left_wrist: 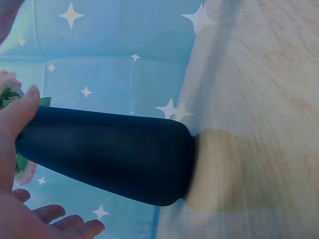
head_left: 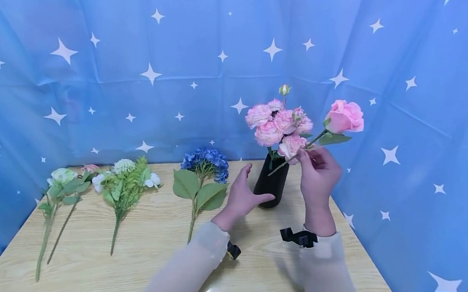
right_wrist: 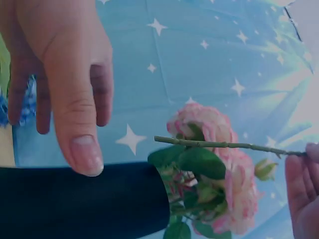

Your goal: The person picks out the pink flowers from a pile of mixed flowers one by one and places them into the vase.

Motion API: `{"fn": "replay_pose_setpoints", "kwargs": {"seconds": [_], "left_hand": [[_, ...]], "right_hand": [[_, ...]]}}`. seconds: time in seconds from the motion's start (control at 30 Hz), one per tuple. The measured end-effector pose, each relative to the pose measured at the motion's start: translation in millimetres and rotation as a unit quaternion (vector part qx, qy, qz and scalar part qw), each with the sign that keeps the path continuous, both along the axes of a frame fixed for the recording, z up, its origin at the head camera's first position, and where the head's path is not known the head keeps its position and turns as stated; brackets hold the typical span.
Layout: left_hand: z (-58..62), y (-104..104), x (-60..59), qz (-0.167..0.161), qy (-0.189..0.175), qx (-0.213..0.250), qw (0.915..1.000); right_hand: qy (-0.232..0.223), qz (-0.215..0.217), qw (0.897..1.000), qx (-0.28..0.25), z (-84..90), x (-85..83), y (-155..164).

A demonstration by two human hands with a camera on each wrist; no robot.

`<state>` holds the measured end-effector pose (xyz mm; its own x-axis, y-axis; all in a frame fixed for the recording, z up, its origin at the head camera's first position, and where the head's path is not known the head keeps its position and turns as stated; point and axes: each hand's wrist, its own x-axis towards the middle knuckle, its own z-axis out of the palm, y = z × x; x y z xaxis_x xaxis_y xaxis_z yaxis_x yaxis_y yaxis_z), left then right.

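Note:
A black vase stands on the table with a bunch of pink-and-white ruffled flowers in its mouth. My right hand pinches the stem of a pink rose between thumb and fingertips, to the right of the vase. The stem slants down in front of the vase mouth, its cut end free. Beside the vase on the left, my left hand has its thumb and fingers spread; in the left wrist view the fingers hold nothing. Whether its thumb touches the vase I cannot tell.
A blue hydrangea with broad leaves lies left of my left hand. Farther left lie a white-and-green flower spray and white and pink flower stems. A blue star-patterned curtain closes off the back and sides of the wooden table.

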<state>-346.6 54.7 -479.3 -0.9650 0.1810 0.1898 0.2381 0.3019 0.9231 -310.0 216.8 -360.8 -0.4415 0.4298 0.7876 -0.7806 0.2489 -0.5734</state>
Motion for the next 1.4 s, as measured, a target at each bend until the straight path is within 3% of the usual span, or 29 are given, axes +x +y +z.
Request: {"fn": "replay_pose_setpoints", "kwargs": {"seconds": [0.33,0.63,0.83,1.13,1.4], "left_hand": [[-20.7,31,-15.6,0.026,-0.026,0.01,0.9993],[-36.9,44,-22.8,0.012,-0.032,0.022,0.9992],[-41.4,46,-22.7,0.007,-0.019,-0.002,0.9998],[-51.7,51,-22.8,0.028,0.001,0.004,0.9996],[-50.3,48,-21.3,0.025,0.008,-0.005,0.9996]], "right_hand": [[0.022,-0.024,0.999,-0.023,5.1,-2.0,7],[0.031,-0.036,0.998,-0.032,5.8,-4.5,7],[0.024,-0.044,0.998,-0.032,2.9,-6.7,9],[0.024,-0.041,0.998,-0.039,-0.4,-6.8,11],[0.029,-0.061,0.997,-0.033,-1.7,-7.1,11]]}}
